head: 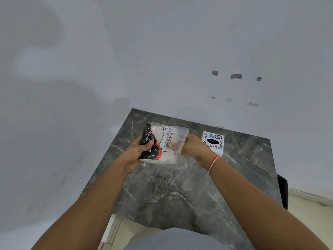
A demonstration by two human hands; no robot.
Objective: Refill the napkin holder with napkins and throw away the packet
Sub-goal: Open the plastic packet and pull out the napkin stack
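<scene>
A clear plastic napkin packet with black and red print and white napkins inside is held just above the dark marble table. My left hand grips its black left end. My right hand pinches its clear right edge. The napkin holder, a white box with printed logos and a black oval slot on top, stands on the table right behind my right hand.
Pale grey walls meet in a corner behind the table, the right one with several small holes. A dark object sits beside the table's right edge. Light floor shows to the right.
</scene>
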